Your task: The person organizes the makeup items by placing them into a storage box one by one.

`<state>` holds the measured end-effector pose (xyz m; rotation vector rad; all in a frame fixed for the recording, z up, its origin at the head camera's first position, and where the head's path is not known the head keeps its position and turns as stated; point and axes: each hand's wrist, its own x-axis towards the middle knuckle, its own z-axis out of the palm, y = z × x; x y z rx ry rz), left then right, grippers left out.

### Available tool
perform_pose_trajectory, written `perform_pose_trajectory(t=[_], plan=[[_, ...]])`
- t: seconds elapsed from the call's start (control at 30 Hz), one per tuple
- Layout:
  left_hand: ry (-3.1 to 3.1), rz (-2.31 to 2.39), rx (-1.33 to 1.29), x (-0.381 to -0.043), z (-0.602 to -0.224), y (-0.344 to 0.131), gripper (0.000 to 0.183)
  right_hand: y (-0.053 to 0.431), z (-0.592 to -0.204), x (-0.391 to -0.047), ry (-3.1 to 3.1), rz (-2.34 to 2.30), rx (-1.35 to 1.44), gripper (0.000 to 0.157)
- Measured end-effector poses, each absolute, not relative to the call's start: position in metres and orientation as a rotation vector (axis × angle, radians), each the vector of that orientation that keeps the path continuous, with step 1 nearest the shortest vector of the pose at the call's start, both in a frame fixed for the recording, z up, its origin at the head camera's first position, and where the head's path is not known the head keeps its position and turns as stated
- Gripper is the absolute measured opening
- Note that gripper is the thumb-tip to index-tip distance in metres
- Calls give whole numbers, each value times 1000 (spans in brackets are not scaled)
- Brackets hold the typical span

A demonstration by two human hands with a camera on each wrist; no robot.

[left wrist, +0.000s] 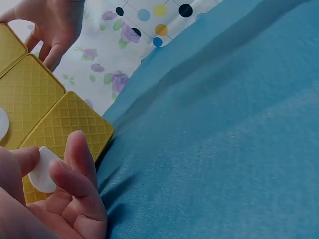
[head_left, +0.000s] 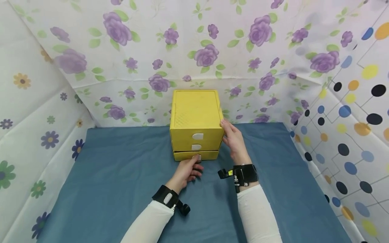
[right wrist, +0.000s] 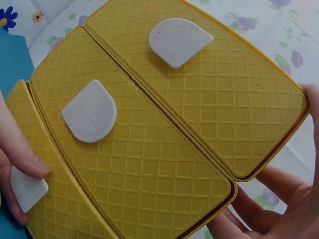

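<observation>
A yellow drawer cabinet (head_left: pixel 196 109) stands on the blue cloth, its several stacked drawers faced with a waffle pattern and white tab handles. My left hand (head_left: pixel 185 170) pinches the white handle (left wrist: pixel 44 172) of the bottom drawer (head_left: pixel 182 156) between thumb and fingers. That drawer's front juts slightly ahead of the ones above. At the cabinet's right side, my right hand (head_left: pixel 235 140) rests against the upper front corner and side wall, fingers spread along it. The right wrist view shows the middle handle (right wrist: pixel 90 112) and top handle (right wrist: pixel 178 41) untouched. The drawers' insides are hidden.
A white sheet with purple flowers (head_left: pixel 206 55) hangs right behind the cabinet. Side sheets stand at the left (head_left: pixel 36 135) and right (head_left: pixel 343 148). Blue cloth (head_left: pixel 121 175) covers the surface around the cabinet. Each wrist wears a black camera strap (head_left: pixel 245 173).
</observation>
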<state>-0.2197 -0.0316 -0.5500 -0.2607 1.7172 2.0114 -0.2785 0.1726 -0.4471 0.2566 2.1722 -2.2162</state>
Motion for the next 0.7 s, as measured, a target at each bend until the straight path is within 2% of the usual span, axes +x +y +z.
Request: perform_pose_trajectory(t=[0.47, 0.6, 0.7], plan=[[1639, 2021, -252, -229, -549, -38, 62, 173, -442, -279, 2173, -2174, 253, 86], [1748, 1937, -117, -220, -547, -54, 64, 183, -442, -273, 2226, -2046, 146, 84], [2056, 1707, 79, -207, -537, -90, 58, 203, -453, -262, 2445, -1686, 52, 85]])
